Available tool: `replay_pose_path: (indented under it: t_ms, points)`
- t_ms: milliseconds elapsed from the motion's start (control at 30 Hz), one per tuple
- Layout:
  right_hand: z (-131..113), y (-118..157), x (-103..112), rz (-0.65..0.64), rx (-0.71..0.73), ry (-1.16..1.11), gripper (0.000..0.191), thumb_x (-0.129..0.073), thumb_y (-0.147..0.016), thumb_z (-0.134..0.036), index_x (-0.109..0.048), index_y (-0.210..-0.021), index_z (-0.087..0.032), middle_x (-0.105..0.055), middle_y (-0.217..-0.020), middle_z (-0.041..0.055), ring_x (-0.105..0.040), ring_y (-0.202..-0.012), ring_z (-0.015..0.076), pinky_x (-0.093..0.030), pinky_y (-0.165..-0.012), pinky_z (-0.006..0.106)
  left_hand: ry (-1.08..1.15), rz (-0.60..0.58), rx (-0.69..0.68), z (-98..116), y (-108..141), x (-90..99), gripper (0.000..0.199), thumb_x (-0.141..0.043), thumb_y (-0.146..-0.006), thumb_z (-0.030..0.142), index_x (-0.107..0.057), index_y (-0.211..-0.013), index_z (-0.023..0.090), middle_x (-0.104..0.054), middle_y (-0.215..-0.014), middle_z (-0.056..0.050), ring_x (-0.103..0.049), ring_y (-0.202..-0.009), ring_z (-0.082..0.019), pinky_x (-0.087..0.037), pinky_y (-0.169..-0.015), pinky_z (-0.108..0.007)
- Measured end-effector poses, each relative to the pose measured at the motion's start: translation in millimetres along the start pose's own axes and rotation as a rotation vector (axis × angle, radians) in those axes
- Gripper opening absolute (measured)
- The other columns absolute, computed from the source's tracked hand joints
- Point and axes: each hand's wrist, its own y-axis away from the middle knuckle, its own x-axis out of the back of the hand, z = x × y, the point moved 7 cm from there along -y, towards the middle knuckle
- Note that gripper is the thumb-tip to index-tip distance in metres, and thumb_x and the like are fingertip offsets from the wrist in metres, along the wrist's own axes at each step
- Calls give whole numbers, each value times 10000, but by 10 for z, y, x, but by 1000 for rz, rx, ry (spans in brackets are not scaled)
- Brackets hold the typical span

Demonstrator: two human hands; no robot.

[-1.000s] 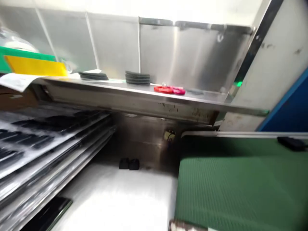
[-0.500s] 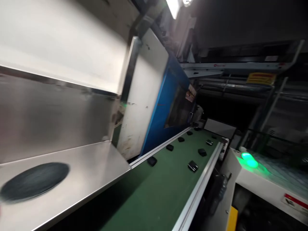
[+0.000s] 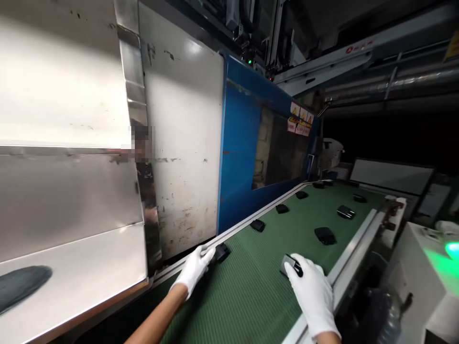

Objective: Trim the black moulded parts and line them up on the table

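Clock positions are read from the centre of the head view.

**Hands.** Both hands wear white fabric gloves. The left hand (image 3: 193,270) lies at 7 o'clock, above the belt's near edge, with the fingers together and extended. Its fingertips (image 3: 210,254) meet a matt black moulded part (image 3: 222,252). Whether that part is clamped cannot be determined from this view. The right hand (image 3: 311,294) lies at 5 o'clock, with the fingers closed over a glossy black moulded part (image 3: 288,264), which is held against the belt surface.

**Work surface.** Both parts are on a green textured conveyor belt (image 3: 233,296), which runs from 6 o'clock toward 3 o'clock. An aluminium side rail (image 3: 353,251) borders its right edge. Further black moulded parts (image 3: 325,235) lie spaced apart on the belt, well clear of both hands.

**Surroundings.** A scuffed white machine panel (image 3: 182,143) stands at 11 o'clock, beside a blue machine housing (image 3: 240,143) with warning labels (image 3: 299,119) at 2 o'clock. A stainless steel shelf (image 3: 71,258) occupies 9 o'clock and carries a dark round disc (image 3: 21,286) at its outer edge, near 8 o'clock. A green indicator light (image 3: 452,249) glows on a white machine cabinet (image 3: 405,267) at 4 o'clock.
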Motion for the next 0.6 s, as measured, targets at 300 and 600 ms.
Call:
replay_pose_path:
  t_ms: [300, 600]
  points:
    - [52, -17, -273, -235, 42, -62, 404, -496, -878, -488, -583, -1269, -434, -678, -1076, 36, -608, -955, 294, -470, -843, 434, 147, -234, 57, -52, -239, -341, 311, -752, -776, 296, -608, -1011, 151, -593, -708, 36, -511, -555, -107, -380, -537, -241]
    - [336, -6, -265, -258, -52, -139, 438, -572, -784, -647, -574, -1130, -379, -719, -1108, 9, -661, -996, 277, -519, -815, 380, 581, -220, 65, -108, 1022, 139, 410, -799, -704, 343, -544, -970, 166, -614, -858, -30, -680, -695, -189, -479, -581, -269]
